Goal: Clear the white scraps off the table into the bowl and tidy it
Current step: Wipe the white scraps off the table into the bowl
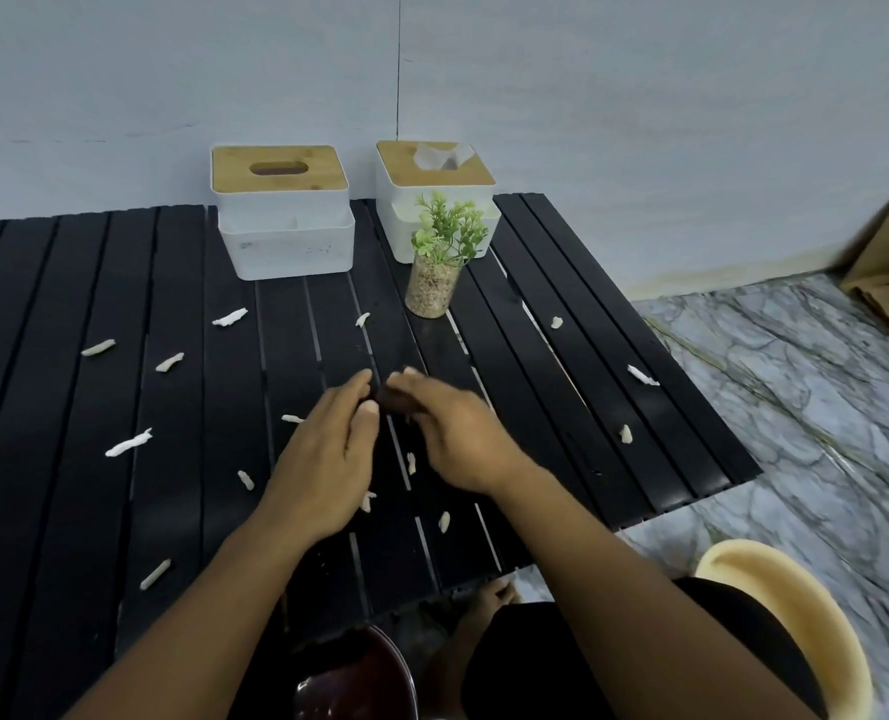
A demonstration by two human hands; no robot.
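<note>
At table [58, 511] centre, head view: the left hand [323, 454] and right hand [453, 433] meet fingertip to fingertip just above the slats. Neither hand's grip can be told (motion blur; a dark patch sits between the fingertips). White scraps [128, 443] lie scattered across the table, several just beside the hands. The bowl [364, 678], dark, sits below the near table edge, between the forearms. Two boxes [282, 236] and a plant [445, 236] stand at the far edge.

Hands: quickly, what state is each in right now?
Left hand: open, nothing visibly held.
Right hand: fingers blurred, cannot be told.
</note>
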